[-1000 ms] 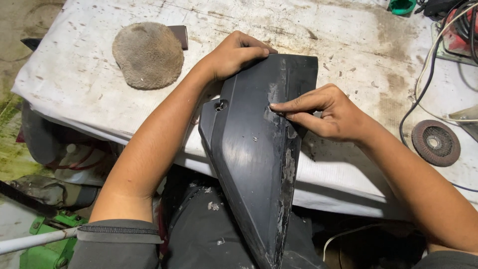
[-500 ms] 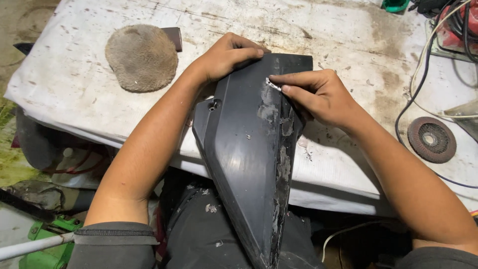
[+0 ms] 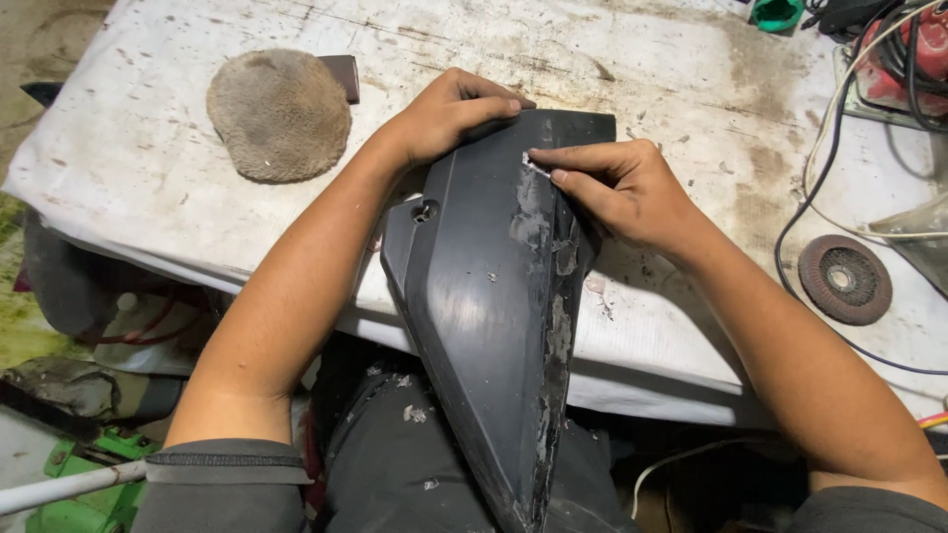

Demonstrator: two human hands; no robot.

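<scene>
A long, pointed, dark grey plastic panel [image 3: 494, 326] leans with its wide top end on the edge of the dirty white table [image 3: 632, 59], and its thin tip points down toward the person's lap. The left hand [image 3: 449, 114] rests on the top left corner of the panel, with its fingers curled over the edge to hold it. The right hand [image 3: 617, 188] lies on the top right part of the panel. Its fingers are pinched shut on a small pale scrap [image 3: 534, 165], but it is too small to tell what it is. Pale scraped patches run down the right side of the panel, and there is a little round hole near its left edge. A round, fuzzy brown pad [image 3: 279, 114] sits on the table, well to the left of the hands, with a small dark flat block [image 3: 342, 74] peeking out behind it. To the right lies a round dark grinding disc [image 3: 844, 279], with a black cable [image 3: 805, 178] curving past it. A green thing [image 3: 775, 12] and a red machine with cords [image 3: 904, 49] sit at the far right corner. Small white flakes are scattered on the table near the right hand and on the dark clothes in the lap.
</scene>
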